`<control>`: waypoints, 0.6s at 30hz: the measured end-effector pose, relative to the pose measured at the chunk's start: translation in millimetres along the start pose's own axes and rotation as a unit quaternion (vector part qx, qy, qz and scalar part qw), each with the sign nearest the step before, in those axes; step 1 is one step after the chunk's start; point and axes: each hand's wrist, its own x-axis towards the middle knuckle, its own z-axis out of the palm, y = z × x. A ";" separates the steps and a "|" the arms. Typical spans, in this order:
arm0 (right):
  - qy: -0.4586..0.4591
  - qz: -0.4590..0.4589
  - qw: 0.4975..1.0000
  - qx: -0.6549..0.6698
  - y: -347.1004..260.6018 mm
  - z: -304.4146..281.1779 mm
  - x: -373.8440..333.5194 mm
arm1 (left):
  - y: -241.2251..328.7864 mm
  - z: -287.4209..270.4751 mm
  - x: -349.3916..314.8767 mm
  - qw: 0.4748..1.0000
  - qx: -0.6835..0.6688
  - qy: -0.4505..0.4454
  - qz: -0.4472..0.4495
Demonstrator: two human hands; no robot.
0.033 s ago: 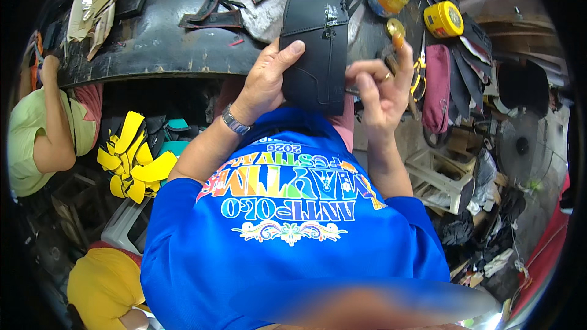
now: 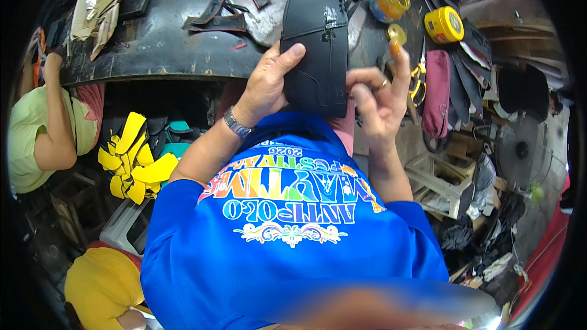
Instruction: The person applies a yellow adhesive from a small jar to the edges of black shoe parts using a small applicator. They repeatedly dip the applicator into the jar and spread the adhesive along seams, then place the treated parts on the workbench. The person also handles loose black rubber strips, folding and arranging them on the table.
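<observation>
A black stitched piece that looks like a leather shoe upper (image 2: 315, 64) is upright in front of me, its far end over the table edge. My left hand (image 2: 269, 79) is closed on its left side, thumb flat on the face and the other fingers hidden behind. Beside its right edge is my right hand (image 2: 382, 98), fingers apart. The raised index fingertip carries an orange-yellow smear, while a bent finger reaches the upper's edge; the thumb is blurred. Beyond this hand stand an open jar (image 2: 390, 5) with amber contents and a small gold lid (image 2: 396, 33).
The dark table (image 2: 165, 49) holds black leather cutouts (image 2: 226, 12). To the right are a yellow tub (image 2: 444, 24), yellow-handled scissors (image 2: 417, 82) and a maroon pouch (image 2: 436, 91). A white stool (image 2: 443, 183) and a fan (image 2: 523, 150) stand right. Yellow pieces (image 2: 136, 159) lie left; two people are nearby.
My right thumb has shifted slightly down, and the raised index finger has moved slightly. The left hand keeps its hold on the shoe upper.
</observation>
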 end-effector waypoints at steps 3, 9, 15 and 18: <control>-0.041 0.023 0.999 -0.015 -5.4 4.7 -7.8 | 4.3 -1.9 1.4 1.000 -0.014 -0.011 -0.005; -0.043 -0.065 0.989 -0.125 9.6 -5.8 -1.7 | 25.2 -30.4 0.8 0.995 0.062 -0.073 -0.002; -0.169 -0.266 0.887 -0.337 1.4 -16.7 33.8 | 124.7 -87.9 -3.9 0.995 -0.104 -0.004 0.007; -0.200 -0.328 0.844 -0.374 -4.4 -8.6 50.7 | 157.8 -94.6 -19.6 0.997 0.026 -0.028 -0.062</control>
